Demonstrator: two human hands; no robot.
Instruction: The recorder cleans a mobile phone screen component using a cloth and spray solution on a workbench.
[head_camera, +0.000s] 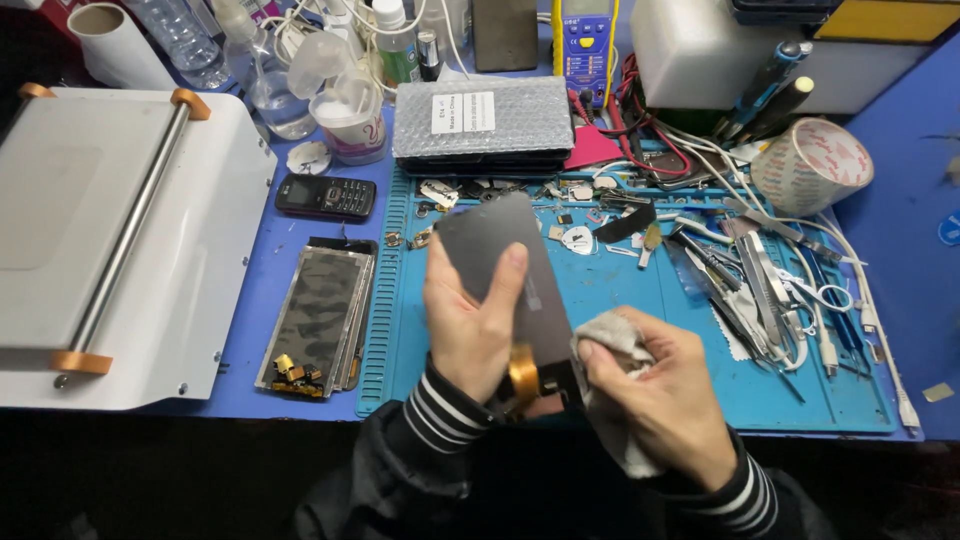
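Bright overhead light on bench, glare on white machine (120, 240), dark foreground, edges maybe slightly soft, mid sharp

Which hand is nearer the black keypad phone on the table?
Left. The left hand holds the dark panel just right of and below the keypad phone; the right hand, gripping a cloth, is farther right.
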